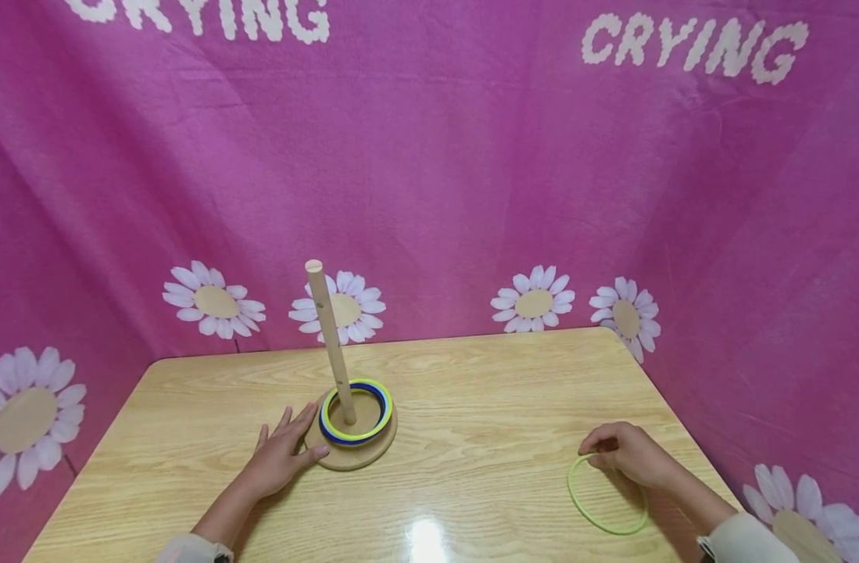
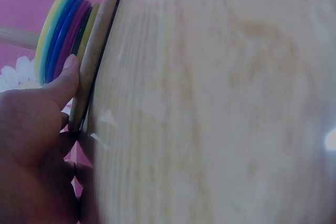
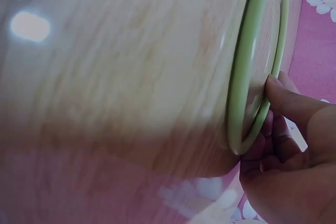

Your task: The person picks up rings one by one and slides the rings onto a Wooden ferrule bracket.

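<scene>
A wooden ring-toss stand (image 1: 337, 360) has an upright peg on a round base (image 1: 364, 457). Several coloured rings (image 1: 383, 426) are stacked around the peg; yellow, light blue, dark blue and purple edges show in the left wrist view. My left hand (image 1: 283, 457) rests at the base's left edge with fingers spread, its thumb (image 2: 67, 80) touching the base near the stack. Off to the right, my right hand (image 1: 629, 452) pinches a light green ring (image 1: 573, 493) between thumb and fingers. In the right wrist view the ring (image 3: 240, 82) is close to the tabletop.
The light wooden table (image 1: 471, 438) has rounded far corners. A pink-purple cloth (image 1: 429, 180) with white daisies and lettering hangs behind it and along both sides. A bright light reflection lies on the table near its front.
</scene>
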{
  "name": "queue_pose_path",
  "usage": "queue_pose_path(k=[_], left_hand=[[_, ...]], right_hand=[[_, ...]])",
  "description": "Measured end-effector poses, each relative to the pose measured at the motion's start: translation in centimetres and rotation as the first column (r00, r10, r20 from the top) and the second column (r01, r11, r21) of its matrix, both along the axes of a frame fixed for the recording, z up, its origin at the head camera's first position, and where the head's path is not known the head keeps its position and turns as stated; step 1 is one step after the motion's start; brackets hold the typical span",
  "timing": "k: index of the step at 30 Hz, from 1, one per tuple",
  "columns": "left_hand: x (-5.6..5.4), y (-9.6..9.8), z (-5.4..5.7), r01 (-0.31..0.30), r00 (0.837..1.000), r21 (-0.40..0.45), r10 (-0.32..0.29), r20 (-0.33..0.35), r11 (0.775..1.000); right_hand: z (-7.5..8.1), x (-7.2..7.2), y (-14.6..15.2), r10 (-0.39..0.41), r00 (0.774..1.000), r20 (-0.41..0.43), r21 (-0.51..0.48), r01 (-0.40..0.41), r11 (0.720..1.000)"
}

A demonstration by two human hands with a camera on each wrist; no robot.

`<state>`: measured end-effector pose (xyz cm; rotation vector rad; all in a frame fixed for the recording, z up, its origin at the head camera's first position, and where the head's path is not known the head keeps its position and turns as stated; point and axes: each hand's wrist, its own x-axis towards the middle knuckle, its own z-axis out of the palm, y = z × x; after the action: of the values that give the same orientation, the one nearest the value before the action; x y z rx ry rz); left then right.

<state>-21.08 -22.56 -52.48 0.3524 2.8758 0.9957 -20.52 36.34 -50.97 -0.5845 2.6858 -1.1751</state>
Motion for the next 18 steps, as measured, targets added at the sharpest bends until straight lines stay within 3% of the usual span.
queue_pose_path(k=[6, 11, 18], left_hand=[[0.0, 0.0, 0.1, -0.003, 1.000, -0.001, 0.003, 0.003, 1.000], [0.1, 0.0, 0.1, -0.004, 1.000, 0.003, 0.004, -0.002, 1.000], [0.1, 0.0, 0.1, -0.003, 1.000, 0.002, 0.003, -0.010, 1.000]], right_hand=[[0.2, -0.2, -0.1, 0.011, 1.000, 0.019, 0.010, -0.012, 1.000], [0.3, -0.4, -0.3, 0.014, 1.000, -0.012, 0.036, -0.014, 0.999], [0.6, -0.9, -1.0, 0.002, 1.000, -0.008, 0.010, -0.002, 1.000]])
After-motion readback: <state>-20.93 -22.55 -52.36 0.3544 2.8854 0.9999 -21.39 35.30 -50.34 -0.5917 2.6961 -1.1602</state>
